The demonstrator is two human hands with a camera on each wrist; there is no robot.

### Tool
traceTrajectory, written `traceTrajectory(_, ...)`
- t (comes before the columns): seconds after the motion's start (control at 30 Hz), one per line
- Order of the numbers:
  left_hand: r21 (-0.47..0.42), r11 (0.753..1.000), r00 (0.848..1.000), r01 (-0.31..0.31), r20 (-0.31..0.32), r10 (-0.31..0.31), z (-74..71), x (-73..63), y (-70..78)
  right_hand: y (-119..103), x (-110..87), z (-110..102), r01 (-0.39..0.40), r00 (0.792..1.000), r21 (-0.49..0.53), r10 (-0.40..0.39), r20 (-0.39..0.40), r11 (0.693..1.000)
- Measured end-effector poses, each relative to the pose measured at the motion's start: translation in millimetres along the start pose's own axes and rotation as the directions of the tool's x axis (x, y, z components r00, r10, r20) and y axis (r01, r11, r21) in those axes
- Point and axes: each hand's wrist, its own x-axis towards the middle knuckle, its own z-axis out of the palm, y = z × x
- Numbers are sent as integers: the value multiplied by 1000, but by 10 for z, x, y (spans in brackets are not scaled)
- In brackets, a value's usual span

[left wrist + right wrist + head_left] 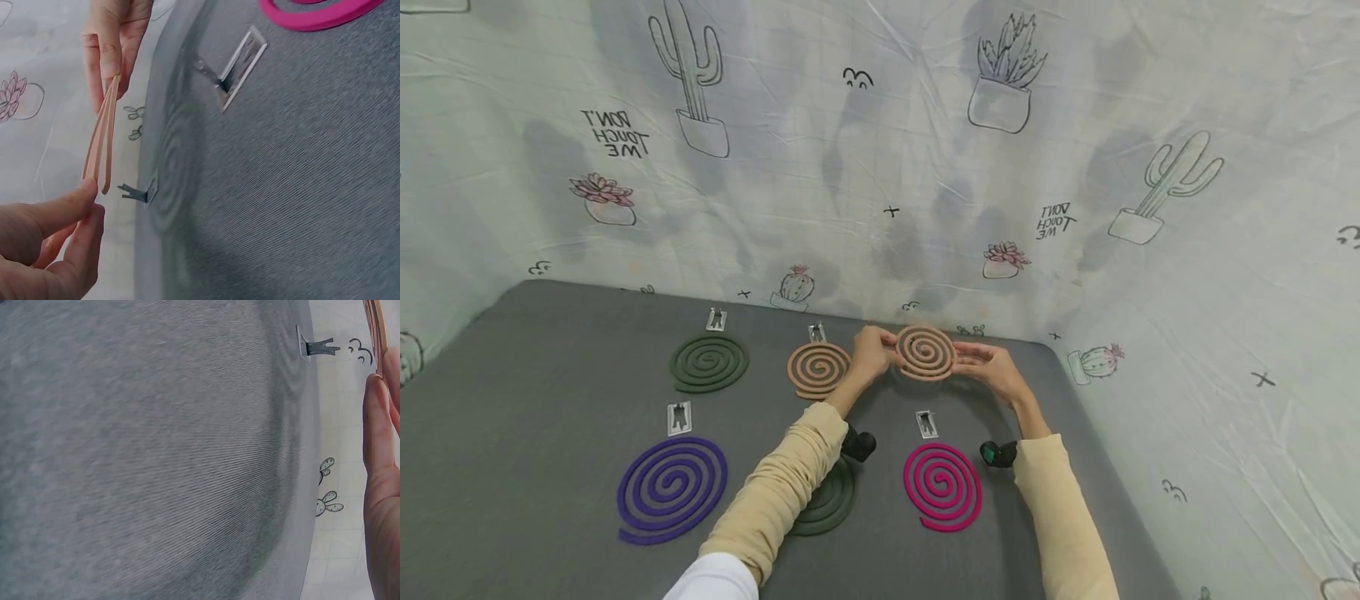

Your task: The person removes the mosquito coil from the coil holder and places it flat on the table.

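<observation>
A tan mosquito coil (926, 353) is held up above the far edge of the grey table by both hands. My left hand (872, 354) pinches its left edge between thumb and fingers, and my right hand (992, 370) grips the opposite edge. Seen nearly edge-on in the left wrist view, the coil (100, 140) has its rings slightly spread apart. Below it on the table stands a small metal coil stand (149, 192) with its forked tab raised. Only part of the right hand (382, 444) shows in the right wrist view.
Other coils lie flat: dark green (709, 363), tan (818, 368), purple (672, 483), magenta (942, 487), and another green one (831, 504) partly under the left sleeve. Metal stands (679, 417) sit behind several of them. Cactus-printed cloth (880, 167) hangs behind the table.
</observation>
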Motion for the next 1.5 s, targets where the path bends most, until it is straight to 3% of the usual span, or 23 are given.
traceTrajectory(0.3,24,997,998,67,-2,-67,40,-130,6,80,-70,12,-11,1000,-46,11,5,999)
traceTrajectory(0.5,33,997,998,62,19,-63,56,-159,-52,134,-103,48,-39,999,-68,40,19,997)
traceTrajectory(0.87,146,985,985,86,133,-106,131,-40,-216,182,-85,48,-59,994,-108,68,80,992)
traceTrajectory(1.17,273,957,978,102,148,-146,182,23,-224,179,-10,66,-54,994,-178,70,85,982)
traceTrajectory(1.5,369,928,977,48,175,-120,226,83,-223,169,40,65,-20,994,-293,51,98,956)
